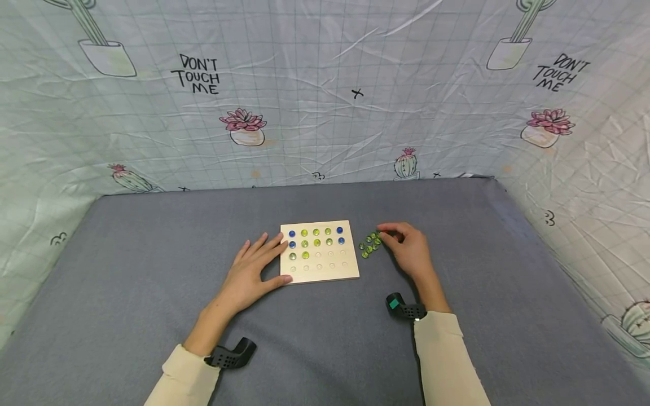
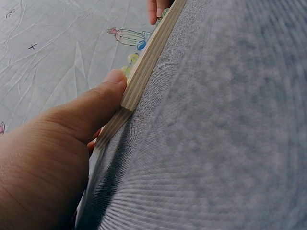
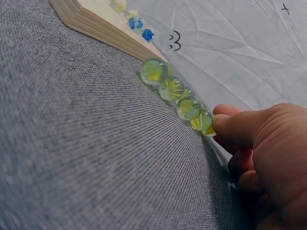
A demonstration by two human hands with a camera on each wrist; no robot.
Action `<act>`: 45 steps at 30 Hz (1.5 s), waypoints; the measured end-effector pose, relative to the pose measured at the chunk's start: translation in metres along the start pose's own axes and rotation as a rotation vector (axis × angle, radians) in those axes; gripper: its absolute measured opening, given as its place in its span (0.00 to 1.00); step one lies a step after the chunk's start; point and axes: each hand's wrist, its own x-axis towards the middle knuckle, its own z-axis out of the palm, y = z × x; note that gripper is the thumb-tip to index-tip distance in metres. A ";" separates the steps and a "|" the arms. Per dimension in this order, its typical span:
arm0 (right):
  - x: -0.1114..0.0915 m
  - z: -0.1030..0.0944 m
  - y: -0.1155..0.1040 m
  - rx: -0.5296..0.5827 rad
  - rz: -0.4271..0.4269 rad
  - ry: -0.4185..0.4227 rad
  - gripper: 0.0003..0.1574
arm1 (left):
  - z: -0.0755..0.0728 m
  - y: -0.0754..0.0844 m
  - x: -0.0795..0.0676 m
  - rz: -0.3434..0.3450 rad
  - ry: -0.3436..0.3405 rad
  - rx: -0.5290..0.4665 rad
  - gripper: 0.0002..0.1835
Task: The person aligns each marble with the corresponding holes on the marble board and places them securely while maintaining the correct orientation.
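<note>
A pale wooden board point(image 1: 325, 272) with rows of round hollows lies flat in the head view. Blue marbles point(image 1: 339, 230) sit at both ends of its two far rows, with yellow-green marbles point(image 1: 316, 232) between them. Two greenish marbles fill the left of the third row; the other hollows there and in the nearest row are bare. My left hand point(image 1: 249, 280) rests spread at the board's left side, thumb on the near corner. Right of the board lies a cluster of yellow-green glass marbles point(image 3: 188, 107). At its far end, my right hand point(image 1: 410, 248) pinches one marble between thumb and forefinger.
Grey cloth point(image 1: 315, 332) covers the table under everything. A white printed curtain point(image 1: 304, 84) with cactus drawings hangs behind and along both sides. Each wrist carries a black camera band point(image 1: 231, 355).
</note>
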 end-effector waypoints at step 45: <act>0.002 0.004 -0.006 -0.088 -0.015 0.015 0.11 | -0.002 -0.001 0.002 0.003 -0.006 -0.004 0.41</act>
